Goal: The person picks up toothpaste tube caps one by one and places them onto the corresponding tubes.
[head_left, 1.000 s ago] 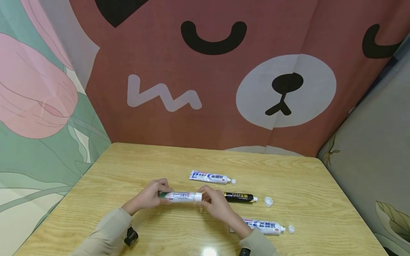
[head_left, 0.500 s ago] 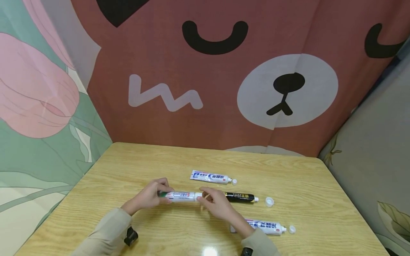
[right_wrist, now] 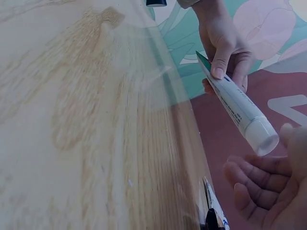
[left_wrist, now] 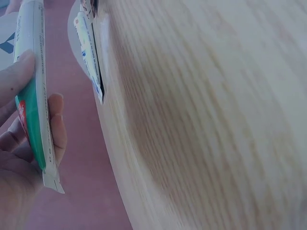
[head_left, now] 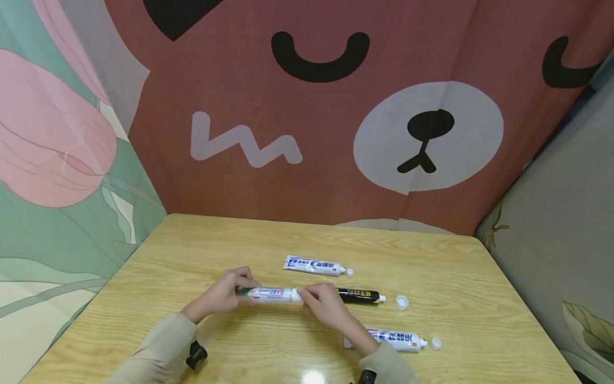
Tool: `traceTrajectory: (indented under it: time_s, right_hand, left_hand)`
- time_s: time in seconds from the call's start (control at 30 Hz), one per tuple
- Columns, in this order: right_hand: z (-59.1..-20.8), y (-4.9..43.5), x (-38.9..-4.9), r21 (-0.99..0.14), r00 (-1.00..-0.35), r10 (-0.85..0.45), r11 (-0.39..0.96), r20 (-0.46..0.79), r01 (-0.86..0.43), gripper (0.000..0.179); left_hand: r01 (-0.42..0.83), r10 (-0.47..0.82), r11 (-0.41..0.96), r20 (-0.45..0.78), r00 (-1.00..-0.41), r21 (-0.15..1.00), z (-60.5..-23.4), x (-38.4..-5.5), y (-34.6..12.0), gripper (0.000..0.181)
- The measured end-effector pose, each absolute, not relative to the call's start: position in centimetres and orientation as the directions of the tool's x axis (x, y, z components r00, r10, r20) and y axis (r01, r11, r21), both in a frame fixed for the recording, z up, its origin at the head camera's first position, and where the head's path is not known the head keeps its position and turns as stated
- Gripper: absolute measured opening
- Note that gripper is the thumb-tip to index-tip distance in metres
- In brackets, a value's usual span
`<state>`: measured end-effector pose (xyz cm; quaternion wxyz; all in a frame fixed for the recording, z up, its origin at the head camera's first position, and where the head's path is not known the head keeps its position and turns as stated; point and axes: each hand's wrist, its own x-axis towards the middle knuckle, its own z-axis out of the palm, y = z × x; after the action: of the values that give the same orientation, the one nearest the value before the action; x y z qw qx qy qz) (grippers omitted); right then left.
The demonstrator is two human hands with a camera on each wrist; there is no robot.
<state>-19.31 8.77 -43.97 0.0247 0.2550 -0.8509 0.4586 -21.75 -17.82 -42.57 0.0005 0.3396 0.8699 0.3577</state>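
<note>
Reddish-brown cloth (head_left: 240, 192) printed with a closed-eyed bear face hangs behind a pale wood-grain table (head_left: 216, 245), which I watch remotely through one head camera and two wrist cameras. Held just above the table, between the person's two bare hands, is a slim white toothpaste tube with a green tail (head_left: 272, 294). Its long axis runs left to right, almost level, flat tail to the left and white cylindrical cap (right_wrist: 262, 136) to the right. That is the relation I watch most closely: the cap points straight at the right hand (head_left: 328, 306), the nearer of the two, and lies directly left of its fingertips. The left hand (head_left: 227, 290) grasps the tail end, thumb on one side and fingers on the other. I cannot tell whether the right fingers grasp the cap: from the head they seem to meet its end, while from the right wrist they look loosely bent, with a gap beside it. Counting, I find four tubes: the held one, one glossy black tube with yellow lettering (head_left: 361, 296) partly covered by the right hand, and two white-and-blue tubes (head_left: 314, 265), one farther back, one nearer and partly behind the right forearm. Three loose white caps (head_left: 402, 302) lie on the table, one just beyond each resting tube's bare nozzle.
</note>
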Motion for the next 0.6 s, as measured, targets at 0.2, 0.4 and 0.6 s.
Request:
traceTrajectory:
  time_s: [0.2,0.4,0.6]
  right_hand:
    - [-44.20,9.04,-19.27,-0.779,-0.871,-0.384,0.426,0.305,-0.460,0.026]
    - [-44.21,8.88,-19.34,-0.761,-0.863,-0.381,0.434,0.330,-0.483,0.013]
    - [-44.36,9.02,-19.35,-0.794,-0.883,-0.382,0.429,0.273,-0.431,0.022]
  left_hand:
    - [0.596,0.594,0.503,0.250,-0.764,0.626,-42.55,-21.78,-17.76,0.030]
    - [0.596,0.587,0.506,0.258,-0.768,0.624,-42.72,-21.81,-17.84,0.029]
    - [0.599,0.592,0.503,0.257,-0.764,0.623,-42.84,-21.82,-17.82,0.030]
